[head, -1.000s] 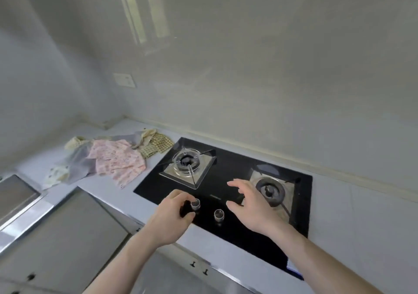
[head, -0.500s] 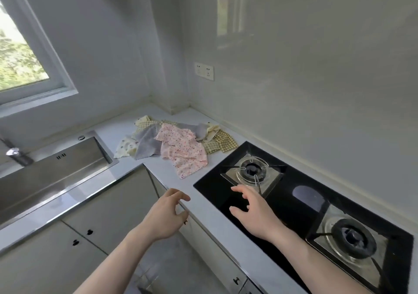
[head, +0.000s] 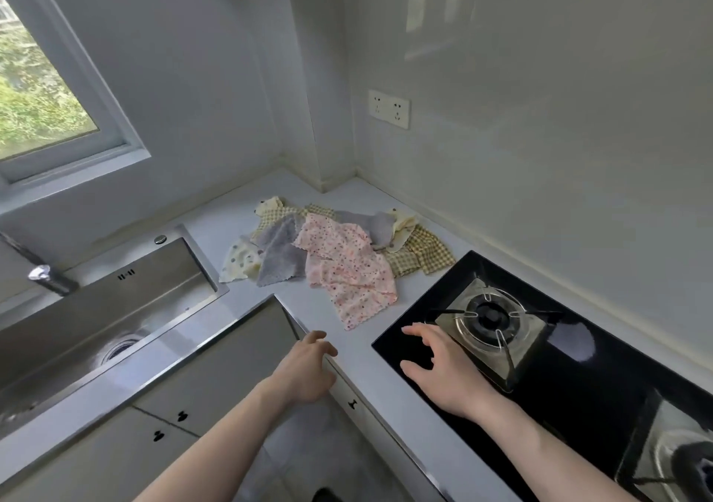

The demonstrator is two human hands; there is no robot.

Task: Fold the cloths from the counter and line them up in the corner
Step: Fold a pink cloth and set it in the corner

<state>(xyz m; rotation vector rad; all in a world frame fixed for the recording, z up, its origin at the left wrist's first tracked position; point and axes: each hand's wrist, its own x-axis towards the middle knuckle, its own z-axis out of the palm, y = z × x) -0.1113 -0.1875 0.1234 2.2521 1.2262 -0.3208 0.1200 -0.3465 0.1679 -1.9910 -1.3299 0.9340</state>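
Both hands are held empty with fingers loosely spread: the left hand is seen over the counter's front edge, the right hand over the near left corner of the black hob. The cloths are heaped unfolded toward the counter's back corner, the pink floral cloth uppermost. Bare counter is left between hands and heap; the sink is set to the left.

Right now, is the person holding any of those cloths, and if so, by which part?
No, nothing is held. The left hand and right hand are open and empty, short of the cloths.
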